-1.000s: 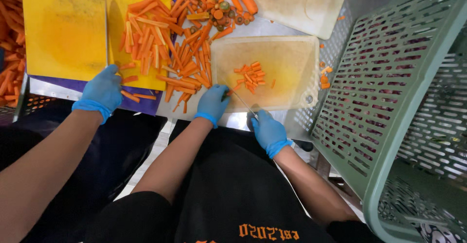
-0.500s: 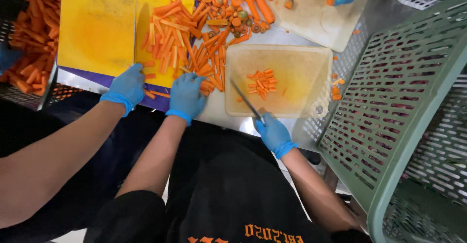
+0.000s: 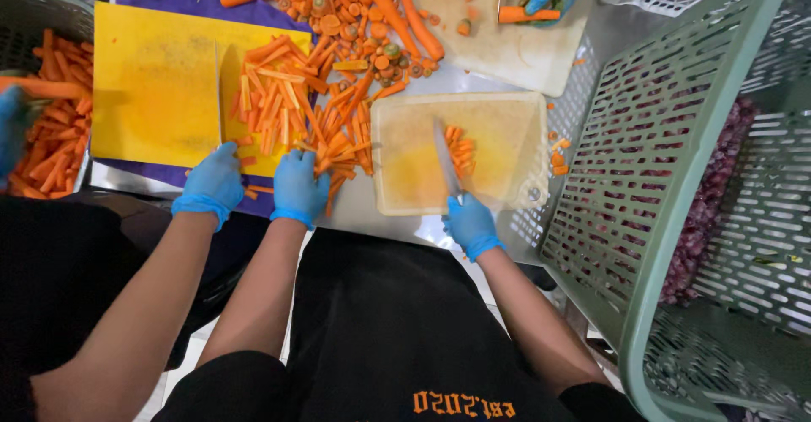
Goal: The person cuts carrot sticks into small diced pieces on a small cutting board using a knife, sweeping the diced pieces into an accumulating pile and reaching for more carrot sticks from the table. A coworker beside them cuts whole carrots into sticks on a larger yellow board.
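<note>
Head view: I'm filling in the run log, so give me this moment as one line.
left hand: on carrot sticks | right hand: holds knife over pale cutting board | co-worker's hand: at yellow board

Both hands wear thin blue disposable gloves, the left hand and the right hand, each cuff ending at the wrist. Forearms are bare. A black apron carries orange printed lettering near its lower edge.
</note>
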{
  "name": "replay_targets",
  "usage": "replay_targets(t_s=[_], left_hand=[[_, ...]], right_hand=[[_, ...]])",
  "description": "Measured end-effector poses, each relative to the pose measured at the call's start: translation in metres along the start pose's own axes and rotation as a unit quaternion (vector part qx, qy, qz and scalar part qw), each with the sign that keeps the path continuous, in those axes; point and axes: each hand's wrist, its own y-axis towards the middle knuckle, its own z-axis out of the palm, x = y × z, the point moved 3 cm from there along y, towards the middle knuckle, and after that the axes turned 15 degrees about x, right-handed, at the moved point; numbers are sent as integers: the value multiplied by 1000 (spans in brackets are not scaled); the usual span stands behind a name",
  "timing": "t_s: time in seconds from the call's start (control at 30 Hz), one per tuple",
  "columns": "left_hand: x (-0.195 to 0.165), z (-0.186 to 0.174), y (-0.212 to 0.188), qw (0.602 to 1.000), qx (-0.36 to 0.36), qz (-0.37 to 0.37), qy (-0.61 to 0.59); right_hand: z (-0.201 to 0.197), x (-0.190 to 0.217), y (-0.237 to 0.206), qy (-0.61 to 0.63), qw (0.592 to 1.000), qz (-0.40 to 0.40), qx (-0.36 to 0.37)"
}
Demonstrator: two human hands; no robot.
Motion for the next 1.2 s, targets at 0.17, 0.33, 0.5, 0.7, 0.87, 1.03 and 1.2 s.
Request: replay_targets(t_s=[0.17,0.33,0.5,0.7,0.87,1.03,1.2], left_hand=[[-28,18,1,987,-95,77,-107],[-127,72,34,988,73,92,-96],[-195,83,61,975,127,179,35],[-168,69,61,962,72,258,-53],[-136,80,42,956,34,268,-112],[-122,91,38,969,90,204,-103],[-140,96,41,958,41,260,-115]], right_hand=[[-33,-18,-1,82,996,24,-23],[-56,-32,0,26,998,31,-55],[-57,-38,-6,-313,938,-53,-137],[-42,-34,-26,-304,941,21,-145],[-21,-17,-32,-313,940,24,-131],[-12,-15,-33,-341,929,-31,-140],[-12,-24,-29,-334,932,-19,-137]])
